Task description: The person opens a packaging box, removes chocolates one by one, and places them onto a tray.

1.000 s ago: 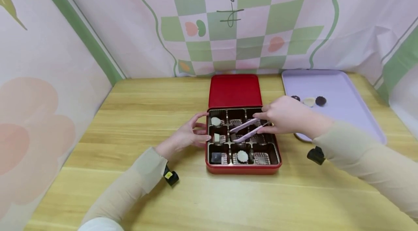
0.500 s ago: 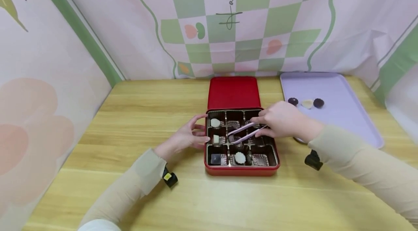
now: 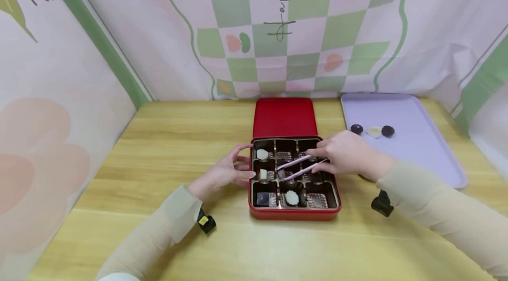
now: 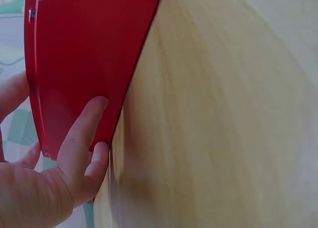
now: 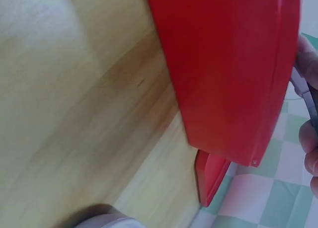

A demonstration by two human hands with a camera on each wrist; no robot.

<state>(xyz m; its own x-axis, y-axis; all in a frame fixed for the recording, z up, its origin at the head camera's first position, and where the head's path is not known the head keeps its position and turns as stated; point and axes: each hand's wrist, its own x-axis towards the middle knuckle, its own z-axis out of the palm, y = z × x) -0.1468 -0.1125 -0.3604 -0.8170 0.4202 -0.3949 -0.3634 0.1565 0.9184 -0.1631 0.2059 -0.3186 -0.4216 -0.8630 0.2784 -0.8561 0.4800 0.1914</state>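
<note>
Your right hand [image 3: 344, 157] pinches pink tongs [image 3: 298, 166], tips narrow over middle cell of red box [image 3: 294, 214] on desk [image 3: 166, 140]; whether tips grip dark chocolate [image 3: 283, 174] there, cannot tell; squeeze too light and piece could slip back, or drop before lilac tray [image 3: 420, 148]; left hand [image 3: 228, 170], fingers straight and relaxed, braces box's left wall [image 4: 74, 79]; ease off and box may skid; tongs could knock white chocolate [image 3: 292, 197] in cell just in front.
</note>
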